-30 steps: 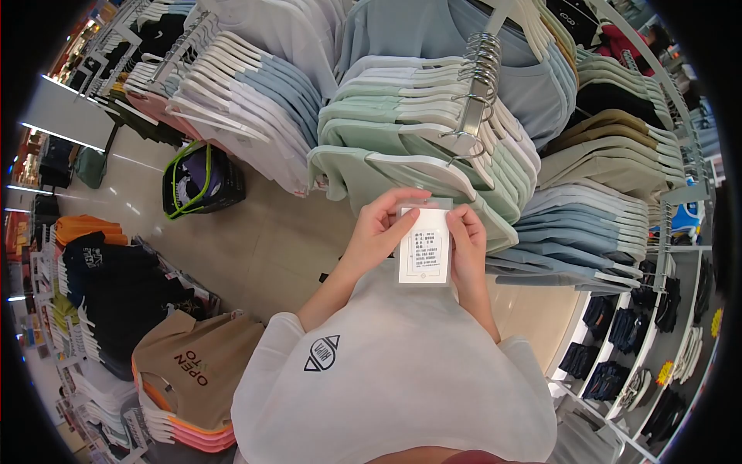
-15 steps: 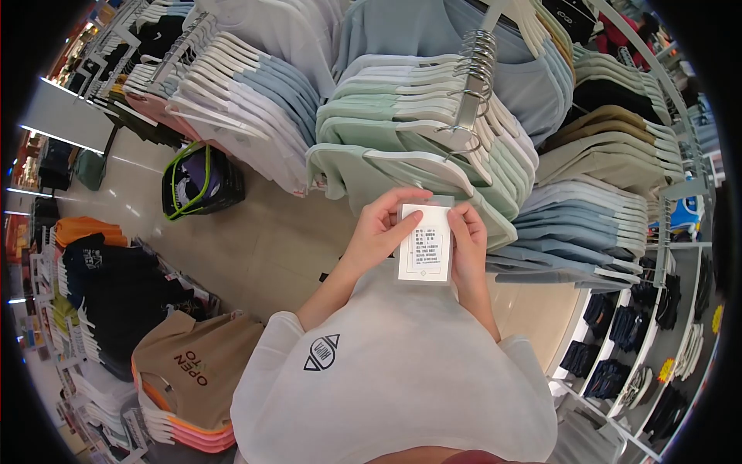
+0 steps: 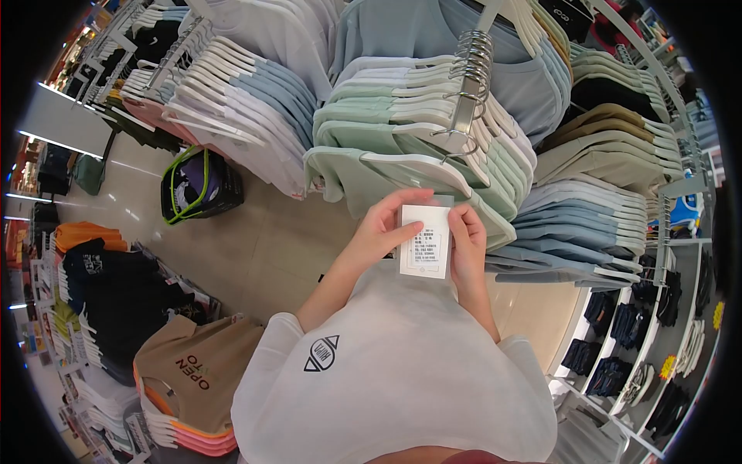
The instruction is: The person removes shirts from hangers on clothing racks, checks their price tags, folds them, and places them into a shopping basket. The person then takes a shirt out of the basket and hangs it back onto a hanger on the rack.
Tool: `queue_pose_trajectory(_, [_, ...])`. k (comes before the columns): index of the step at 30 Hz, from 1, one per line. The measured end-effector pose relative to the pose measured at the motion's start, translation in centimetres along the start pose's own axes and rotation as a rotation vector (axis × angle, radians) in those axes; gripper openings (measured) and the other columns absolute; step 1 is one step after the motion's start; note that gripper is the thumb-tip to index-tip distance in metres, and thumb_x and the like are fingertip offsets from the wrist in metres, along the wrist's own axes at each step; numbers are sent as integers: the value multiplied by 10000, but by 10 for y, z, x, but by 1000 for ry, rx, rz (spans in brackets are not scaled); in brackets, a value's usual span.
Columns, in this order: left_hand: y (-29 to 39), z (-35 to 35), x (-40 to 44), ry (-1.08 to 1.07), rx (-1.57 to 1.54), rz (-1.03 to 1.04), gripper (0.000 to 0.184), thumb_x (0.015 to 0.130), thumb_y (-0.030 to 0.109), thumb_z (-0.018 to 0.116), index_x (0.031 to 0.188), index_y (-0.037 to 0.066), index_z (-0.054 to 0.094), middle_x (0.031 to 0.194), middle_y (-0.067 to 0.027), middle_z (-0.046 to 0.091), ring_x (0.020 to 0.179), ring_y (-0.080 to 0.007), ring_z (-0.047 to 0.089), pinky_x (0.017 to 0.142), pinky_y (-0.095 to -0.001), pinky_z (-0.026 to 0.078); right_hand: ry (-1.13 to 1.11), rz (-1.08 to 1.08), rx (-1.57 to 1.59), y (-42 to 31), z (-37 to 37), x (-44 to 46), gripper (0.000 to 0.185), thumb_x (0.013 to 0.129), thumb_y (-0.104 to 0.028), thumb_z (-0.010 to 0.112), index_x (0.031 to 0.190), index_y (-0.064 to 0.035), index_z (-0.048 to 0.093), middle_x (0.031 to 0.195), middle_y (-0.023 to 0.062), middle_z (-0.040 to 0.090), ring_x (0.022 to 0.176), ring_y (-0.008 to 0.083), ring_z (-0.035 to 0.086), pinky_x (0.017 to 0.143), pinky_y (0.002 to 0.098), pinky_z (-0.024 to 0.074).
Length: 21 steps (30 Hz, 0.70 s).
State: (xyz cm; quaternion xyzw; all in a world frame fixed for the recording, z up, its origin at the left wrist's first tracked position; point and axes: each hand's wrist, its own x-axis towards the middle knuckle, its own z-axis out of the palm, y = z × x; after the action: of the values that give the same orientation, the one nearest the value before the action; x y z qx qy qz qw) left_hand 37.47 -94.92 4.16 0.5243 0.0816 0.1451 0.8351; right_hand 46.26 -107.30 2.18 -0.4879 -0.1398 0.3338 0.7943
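Both of my hands grip a white garment tag (image 3: 425, 246) with small dark printing, in front of my chest. A clear sleeve edge shows at its top. My left hand (image 3: 384, 230) pinches its left edge, thumb lying across the front. On the opposite edge is my right hand (image 3: 468, 236), thumb in front and fingers curled behind. Below the tag spreads the white T-shirt (image 3: 402, 371) on my body, with a dark printed logo. Just beyond my hands hangs a pale green shirt (image 3: 352, 182) on a white hanger (image 3: 417, 168).
A metal rail (image 3: 464, 112) holds several light shirts ahead. Blue shirts (image 3: 564, 228) hang at right, near shelves of folded dark clothes (image 3: 610, 332). A black basket with a green handle (image 3: 202, 185) stands on the floor. Brown (image 3: 201, 367) and black shirts (image 3: 124, 309) hang at left.
The tag has tilted slightly in my fingers, and its lower edge sits a little higher. My left thumb has shifted slightly downward. Both hands keep their hold.
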Motion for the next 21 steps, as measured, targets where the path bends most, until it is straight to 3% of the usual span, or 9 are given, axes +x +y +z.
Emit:
queue_pose_trajectory(2, [-4,-6,3,-24,-54,-27,421,737,-28,528,1137,37,416,1019,-75,514,953,-151,500,812,-282,419,-22,-2,-35,-7,4,-2,153,851,-171,465,810,-29,508,670,17,541,543,39,470,482,167,365])
queue_pose_trajectory(4, [-24,-22,6,25,-460,28,468,704,-58,547,1132,88,426,959,-37,515,914,-157,509,879,-330,376,-40,-4,-69,-9,3,-2,175,855,-179,454,835,-19,520,683,34,553,550,55,484,481,175,375])
queue_pose_trajectory(5, [-30,-27,8,20,-459,24,468,704,-58,547,1132,88,426,959,-37,515,914,-157,509,879,-330,376,-46,-7,-95,-7,0,-1,185,857,-181,446,854,-13,524,700,51,563,565,70,496,481,184,387])
queue_pose_trajectory(7, [-39,-36,11,165,-628,46,452,689,-80,556,1078,132,466,867,-3,515,854,-149,515,939,-385,321,-46,-13,-120,-1,-5,-1,197,858,-183,439,874,-8,528,717,67,572,580,85,508,481,193,399])
queue_pose_trajectory(10, [-53,-50,21,138,-739,157,343,692,-73,567,958,135,505,822,12,514,831,-137,509,979,-419,264,57,-43,-197,6,-11,0,187,858,-193,435,852,-25,515,754,70,573,612,102,518,486,216,414])
queue_pose_trajectory(14, [-63,-62,34,81,-559,233,258,692,-62,582,867,114,509,793,14,514,827,-139,507,985,-408,273,174,-42,-188,11,-19,-1,178,857,-186,427,844,-30,513,798,74,570,625,110,522,482,222,415])
queue_pose_trajectory(16, [-68,-67,40,106,-338,306,197,685,-29,615,824,78,526,789,1,534,838,-129,521,934,-351,333,204,-38,-181,13,-23,-2,176,857,-185,425,841,-33,512,815,74,568,629,111,523,484,222,415])
queue_pose_trajectory(21, [-75,-79,49,154,-179,326,116,710,-30,587,783,53,551,804,-18,547,824,-133,522,827,-301,389,281,-34,-135,21,-27,-2,164,851,-171,441,848,-26,518,818,73,569,603,93,521,465,202,416])
